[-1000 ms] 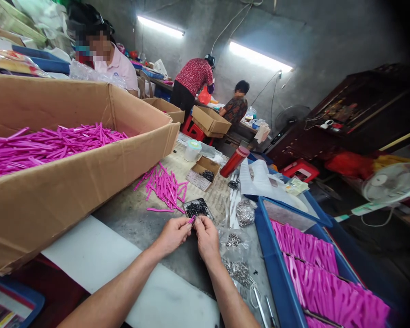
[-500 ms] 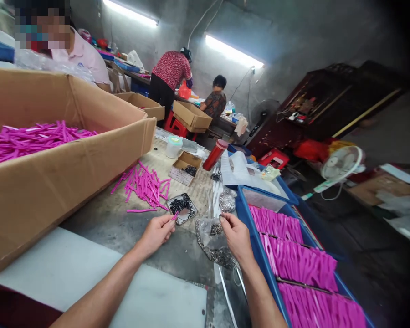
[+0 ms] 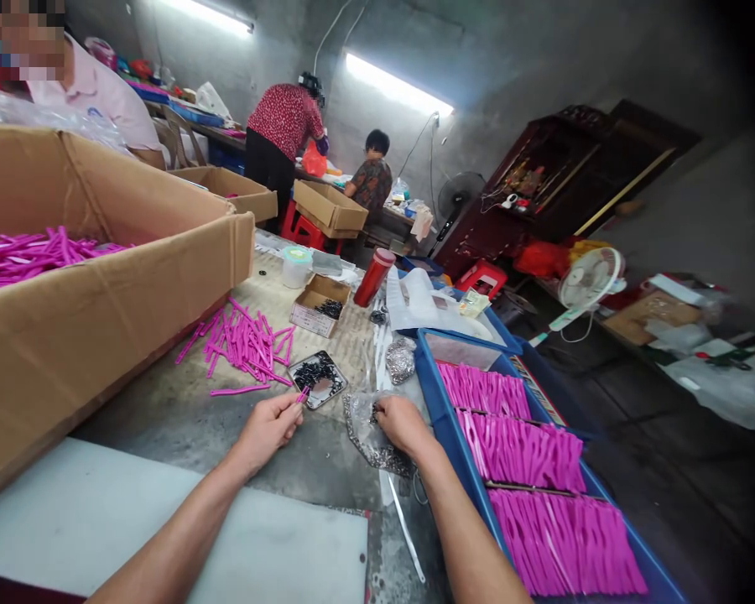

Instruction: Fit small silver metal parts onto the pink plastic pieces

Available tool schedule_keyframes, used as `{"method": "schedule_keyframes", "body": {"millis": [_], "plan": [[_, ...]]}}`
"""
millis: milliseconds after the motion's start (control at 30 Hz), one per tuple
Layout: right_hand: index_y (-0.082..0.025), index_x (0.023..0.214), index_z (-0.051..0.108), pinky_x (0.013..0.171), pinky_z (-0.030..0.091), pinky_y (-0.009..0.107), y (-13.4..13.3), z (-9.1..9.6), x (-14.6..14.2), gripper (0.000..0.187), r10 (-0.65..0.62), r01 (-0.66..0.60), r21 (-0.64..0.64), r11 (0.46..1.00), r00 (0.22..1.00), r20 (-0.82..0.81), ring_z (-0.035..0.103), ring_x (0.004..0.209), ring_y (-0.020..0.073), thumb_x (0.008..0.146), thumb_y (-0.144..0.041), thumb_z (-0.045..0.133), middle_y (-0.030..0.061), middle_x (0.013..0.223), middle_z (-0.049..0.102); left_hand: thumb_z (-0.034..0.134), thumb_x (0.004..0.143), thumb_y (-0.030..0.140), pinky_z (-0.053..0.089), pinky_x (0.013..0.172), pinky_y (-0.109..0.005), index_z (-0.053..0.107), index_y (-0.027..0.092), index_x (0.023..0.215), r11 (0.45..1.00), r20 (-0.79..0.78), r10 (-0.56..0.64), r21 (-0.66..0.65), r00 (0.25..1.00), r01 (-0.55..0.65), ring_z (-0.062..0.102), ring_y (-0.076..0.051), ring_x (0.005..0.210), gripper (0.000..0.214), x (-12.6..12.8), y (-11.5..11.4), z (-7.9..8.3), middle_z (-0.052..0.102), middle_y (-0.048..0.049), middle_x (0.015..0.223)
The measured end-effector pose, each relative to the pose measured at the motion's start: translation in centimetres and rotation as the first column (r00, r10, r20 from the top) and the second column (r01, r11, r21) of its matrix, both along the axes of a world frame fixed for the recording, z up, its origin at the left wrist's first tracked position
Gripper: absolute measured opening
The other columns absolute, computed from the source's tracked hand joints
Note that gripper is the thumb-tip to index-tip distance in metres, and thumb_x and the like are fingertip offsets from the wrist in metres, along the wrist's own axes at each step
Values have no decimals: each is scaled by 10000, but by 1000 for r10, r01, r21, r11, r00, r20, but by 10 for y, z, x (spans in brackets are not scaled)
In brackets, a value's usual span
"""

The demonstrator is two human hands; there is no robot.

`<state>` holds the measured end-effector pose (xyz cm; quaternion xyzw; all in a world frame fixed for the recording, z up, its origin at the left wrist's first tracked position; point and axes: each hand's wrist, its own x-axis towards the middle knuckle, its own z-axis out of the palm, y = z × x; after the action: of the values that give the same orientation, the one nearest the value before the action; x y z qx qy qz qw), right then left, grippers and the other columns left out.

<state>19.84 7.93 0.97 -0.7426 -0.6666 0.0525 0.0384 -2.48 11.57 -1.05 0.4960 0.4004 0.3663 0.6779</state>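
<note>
Looking left first, see a big brown box (image 3: 119, 294) with lots of pink sticks (image 3: 44, 247) in it. Near the box, see a white board (image 3: 277, 537) flat on the table (image 3: 327, 461). Right of the box, find a messy pile (image 3: 242, 340) of more pink sticks. Next, find the left hand (image 3: 268, 432), pinching one pink stick (image 3: 303, 394) by the edge of a small square tray (image 3: 321, 387) of black bits (image 3: 315, 367). Behind the tray, spot a tub (image 3: 296, 268) with a pale green lid, a little card box (image 3: 310, 320) and a red bottle (image 3: 373, 278). Then find the right hand (image 3: 403, 424), well apart from the left, fingertips bent down at a clear bag (image 3: 360, 426) of shiny bits (image 3: 377, 455). Cannot tell about any bit in those fingertips. Farther right, see a long blue bin (image 3: 439, 411) with pink strips (image 3: 522, 453) in three rows. Last, see a white fan (image 3: 591, 277) past the bin.
</note>
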Motion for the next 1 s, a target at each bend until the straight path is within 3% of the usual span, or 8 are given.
{"method": "schedule_keyframes", "body": {"millis": [267,533,700,833,1000], "plan": [[-99,678,631,542,334,265,6,6,-8,223,-6,20,-132,991,995,100,574,675,241,608,-52,425,163,729,629,539,626,376,181,323,-130,516,118,664,1000,-13,-8,17,1000,9,291,-27,359,262,0,1,-3,420,52,504],[-125,723,574,603,334,241,-5,13,-3,202,-16,18,-37,999,998,61,540,720,187,728,-100,374,86,742,601,525,632,376,180,320,-133,499,125,614,999,-19,-12,32,1000,13,273,-29,350,253,0,0,-2,382,67,455],[-145,718,528,623,335,208,-28,25,-21,194,22,-20,48,999,999,-41,507,720,143,795,-136,350,27,720,552,532,622,361,197,323,-135,520,124,657,1000,-20,-3,30,1000,4,298,-30,357,240,1,0,-1,432,51,501],[-154,701,535,605,338,199,-50,15,-44,141,128,-124,34,992,970,-208,504,692,138,760,-104,417,18,705,545,521,634,345,207,329,-132,528,122,677,1000,-24,4,24,1000,-4,305,-30,363,227,2,-2,0,435,50,509],[-152,760,576,652,347,204,-63,-8,-59,129,156,-175,-100,980,973,-169,526,745,154,765,-109,454,45,769,576,527,637,334,200,326,-130,528,123,676,1000,-29,2,30,1000,-2,313,-29,366,215,1,-4,1,444,47,521]]}}
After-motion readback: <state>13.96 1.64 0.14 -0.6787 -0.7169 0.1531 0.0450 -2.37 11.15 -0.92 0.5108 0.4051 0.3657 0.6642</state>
